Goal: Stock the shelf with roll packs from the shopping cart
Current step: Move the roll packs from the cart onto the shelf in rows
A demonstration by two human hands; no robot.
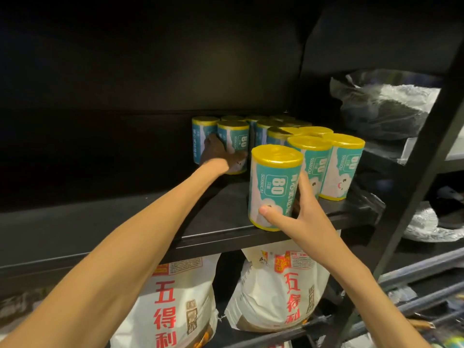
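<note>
Several teal roll packs with yellow caps stand upright on the black shelf [218,237]. My right hand [296,217] grips the nearest roll pack [273,184] low on its side; the pack stands at the shelf's front edge. My left hand [221,154] reaches deep into the shadow and is wrapped round a roll pack [234,139] in the back left of the group. More packs [344,167] stand in rows to the right and behind. The shopping cart is only partly seen at the lower right.
Two large white flour bags [180,302] with red characters sit on the shelf below. Crumpled plastic bags [381,106] fill the neighbouring shelf on the right, past a black upright post [411,187]. The cart's metal bars [421,287] show at the lower right.
</note>
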